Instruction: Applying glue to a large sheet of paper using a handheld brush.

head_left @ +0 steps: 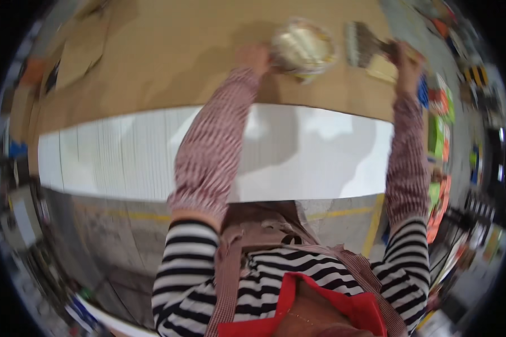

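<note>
A round tub (302, 47) with pale, creamy contents and a smeared rim is at the far middle, over brown cardboard (168, 67). My left hand (255, 58) grips its left side; the fingertips are blurred and partly hidden. To the right, my right hand (409, 60) is closed round the handle of a wide flat brush (366, 45), whose pale bristle edge points left toward the tub. Below the brush shows a small pale tan piece (382, 68). Nearer me stretches a row of tightly packed white sheet edges (315, 154), with my left forearm crossing over it.
A folded cardboard piece (83, 53) lies at the far left. Green and orange packages (439, 135) line the right side. Grey floor with yellow lines (343, 215) shows between the white edges and my body. Shelving (25, 219) stands at the left.
</note>
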`<state>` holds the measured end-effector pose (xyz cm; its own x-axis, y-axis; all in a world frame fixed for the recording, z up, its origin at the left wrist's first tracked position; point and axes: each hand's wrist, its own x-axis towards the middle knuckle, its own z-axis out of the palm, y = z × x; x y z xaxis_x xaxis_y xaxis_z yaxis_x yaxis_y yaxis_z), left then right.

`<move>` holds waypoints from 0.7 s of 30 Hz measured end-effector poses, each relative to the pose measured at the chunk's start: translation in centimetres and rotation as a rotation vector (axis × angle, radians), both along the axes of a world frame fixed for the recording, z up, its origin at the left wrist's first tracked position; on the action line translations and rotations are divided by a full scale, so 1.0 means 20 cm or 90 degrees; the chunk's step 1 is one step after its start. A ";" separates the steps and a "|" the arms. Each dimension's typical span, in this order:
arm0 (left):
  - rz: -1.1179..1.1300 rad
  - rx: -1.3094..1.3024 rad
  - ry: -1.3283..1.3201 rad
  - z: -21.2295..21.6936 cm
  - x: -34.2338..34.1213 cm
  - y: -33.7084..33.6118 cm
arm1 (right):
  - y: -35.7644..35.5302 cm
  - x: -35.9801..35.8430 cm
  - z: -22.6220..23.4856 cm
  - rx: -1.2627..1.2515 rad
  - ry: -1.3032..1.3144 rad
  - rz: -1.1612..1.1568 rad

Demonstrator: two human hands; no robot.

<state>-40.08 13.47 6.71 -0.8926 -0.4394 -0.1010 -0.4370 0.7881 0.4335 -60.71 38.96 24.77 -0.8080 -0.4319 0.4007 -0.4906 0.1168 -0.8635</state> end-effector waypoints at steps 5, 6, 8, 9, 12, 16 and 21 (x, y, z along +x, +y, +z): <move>0.029 -0.092 0.257 0.34 0.73 -0.33 | -0.58 0.22 -0.03 -0.033 -0.098 0.024; 0.111 -0.061 0.341 0.24 0.60 0.15 | -0.37 -0.11 -0.05 0.001 -0.074 0.097; 0.144 -0.045 0.359 0.16 0.78 0.45 | -0.26 -0.29 -0.25 -0.005 -0.107 0.110; 0.175 -0.026 0.322 0.13 0.93 0.53 | -0.28 -0.31 -0.32 0.003 -0.125 0.130; 0.312 0.000 0.262 0.08 1.42 0.75 | -0.41 -0.33 -0.47 0.199 -0.071 0.075; 0.478 0.003 0.186 0.07 1.88 1.03 | -0.53 -0.29 -0.59 0.326 -0.012 0.020; 0.623 -0.010 0.128 0.03 2.10 1.33 | -0.57 -0.28 -0.71 0.273 -0.033 0.081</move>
<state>1.87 40.05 7.23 -0.1368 -0.9903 0.0237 -0.8165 0.1263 0.5634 -66.35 27.64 10.59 -0.7524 -0.6469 0.1241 -0.4817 0.4118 -0.7736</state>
